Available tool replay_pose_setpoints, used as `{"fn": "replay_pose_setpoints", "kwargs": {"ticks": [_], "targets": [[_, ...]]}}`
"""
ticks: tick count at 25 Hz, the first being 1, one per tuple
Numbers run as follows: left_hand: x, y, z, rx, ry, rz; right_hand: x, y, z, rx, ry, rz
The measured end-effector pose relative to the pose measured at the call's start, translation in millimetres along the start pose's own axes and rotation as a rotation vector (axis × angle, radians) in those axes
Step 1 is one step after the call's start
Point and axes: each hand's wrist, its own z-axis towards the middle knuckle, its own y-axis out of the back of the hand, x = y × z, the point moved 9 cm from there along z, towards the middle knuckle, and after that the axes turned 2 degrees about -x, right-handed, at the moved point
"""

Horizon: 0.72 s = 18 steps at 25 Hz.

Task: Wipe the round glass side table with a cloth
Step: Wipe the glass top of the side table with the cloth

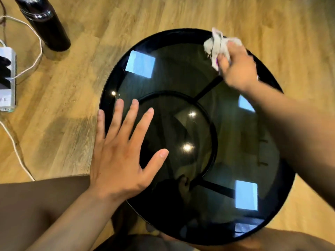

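Observation:
A round side table [181,57] of dark glass with a black rim fills the middle of the head view, reflecting windows and lamps. My left hand [125,151] lies flat with fingers spread on the glass at the table's left side. My right hand [237,67] grips a crumpled white cloth [215,45] at the far right edge of the table top, the cloth pressed on the glass near the rim. Beneath the glass a black ring and spokes of the frame show through.
The table stands on a wooden floor [181,13]. A dark cylindrical bottle [46,24] stands on the floor at far left. A white power strip [8,80] with white cables [34,33] lies at the left edge. My knees are at the bottom of the view.

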Motion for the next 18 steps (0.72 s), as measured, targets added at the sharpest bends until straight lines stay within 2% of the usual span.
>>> {"fn": "replay_pose_setpoints", "kwargs": {"ticks": [3, 5, 8, 11, 15, 18], "targets": [[1, 1, 0, 0.002, 0.016, -0.004, -7, -5, 23, 0.100, 0.066, -0.044], [0, 3, 1, -0.003, 0.022, -0.001, -12, 3, -3, 0.075, 0.039, -0.031], [0, 4, 2, 0.009, 0.039, 0.022, 0, 18, -82, -0.007, -0.025, -0.006], [-3, 5, 0, 0.027, 0.048, 0.065, 22, 42, -194, -0.041, 0.017, 0.035], [-10, 1, 0, 0.056, -0.004, 0.154, 32, 50, -345, 0.123, -0.014, 0.053], [-14, -3, -1, 0.072, -0.071, 0.210, 33, 51, -369, 0.192, 0.052, 0.002]]}}
